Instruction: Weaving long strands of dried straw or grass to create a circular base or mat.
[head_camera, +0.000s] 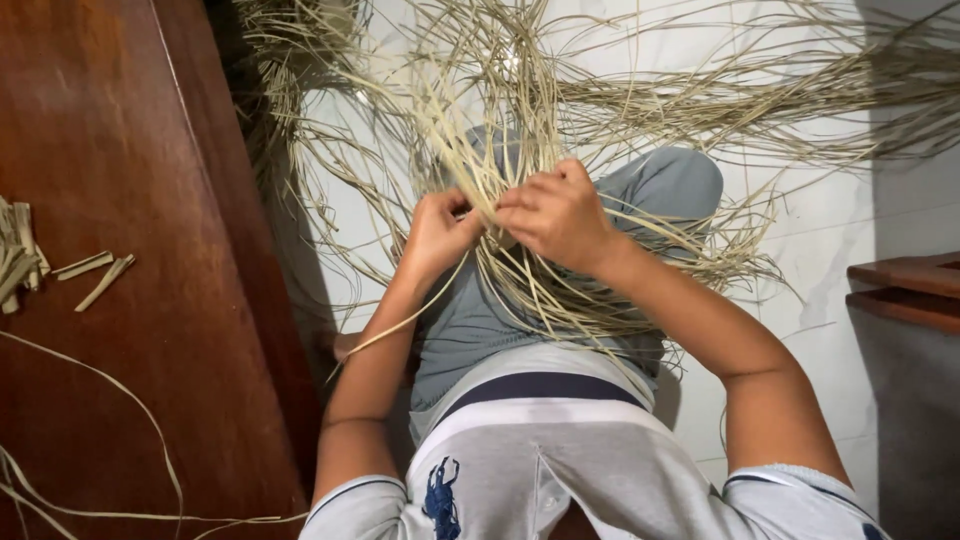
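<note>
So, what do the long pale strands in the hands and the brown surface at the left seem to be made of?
The strands look like dried plant fibre, perhaps palm leaf or straw: pale, matte, flat and thin, bending freely. Both the left hand and right hand pinch them. The surface looks like varnished wood: reddish-brown, faint grain, slight sheen.

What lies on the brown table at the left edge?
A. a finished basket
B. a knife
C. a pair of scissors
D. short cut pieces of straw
D: short cut straw pieces lie on the brown table, left of the hands; no tool or basket shows there.

Home craft corner: white tiled floor (830, 230), dark wooden furniture (130, 180), loose straw strips (700, 100).
</note>
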